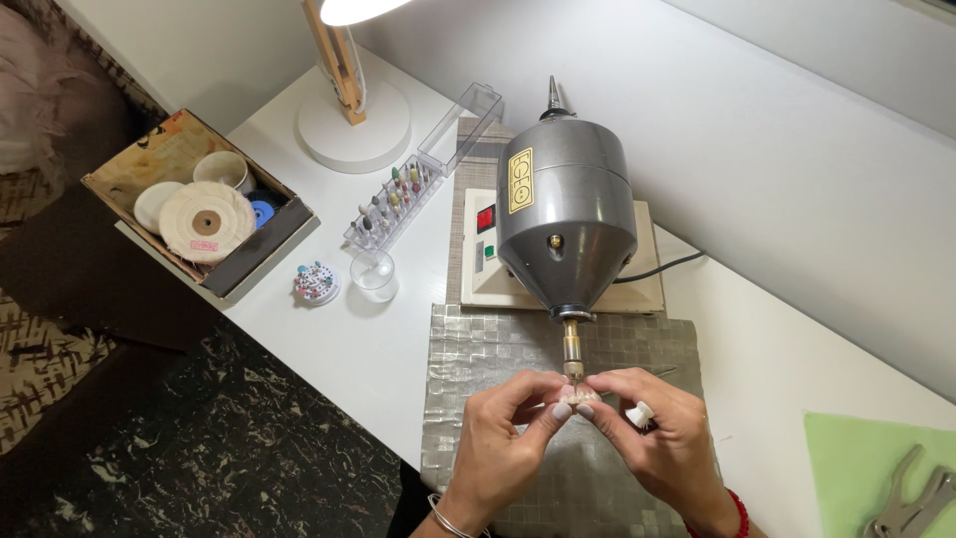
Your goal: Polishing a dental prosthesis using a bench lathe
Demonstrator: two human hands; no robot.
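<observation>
Nearest, the left hand (498,438) and the right hand (652,433) meet fingertip to fingertip, pinched together on a small pale pink dental piece (581,398) held right under the brass spindle tip (573,351) of the grey cone-shaped polishing motor (564,214), above the silvery woven mat (468,349); the right hand also tucks a small white brush wheel (640,415) between its fingers. Farther left on the white table (349,339) stand a clear glass cup (373,274), a round bur holder (316,283), a clear plastic bur rack (393,204), and a cardboard box of cloth buffing wheels (199,204).
</observation>
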